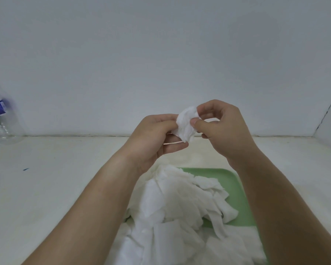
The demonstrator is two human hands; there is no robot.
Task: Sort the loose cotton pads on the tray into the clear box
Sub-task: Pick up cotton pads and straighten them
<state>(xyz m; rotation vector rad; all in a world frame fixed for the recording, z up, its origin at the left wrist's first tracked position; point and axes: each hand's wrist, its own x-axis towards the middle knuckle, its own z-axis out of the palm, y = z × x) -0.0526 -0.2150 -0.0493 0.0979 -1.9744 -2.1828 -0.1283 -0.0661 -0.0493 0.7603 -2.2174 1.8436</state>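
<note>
we've got one cotton pad (185, 124) pinched betw. left hand (157, 138) & right hand (222, 129), held up above the green tray (235, 190), where the loose pad pile (180, 203) sits on the table (55, 178).

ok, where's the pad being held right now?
Head view, centre: the cotton pad is pinched between the left hand and right hand, raised above the far end of the green tray and its pad pile.
</note>
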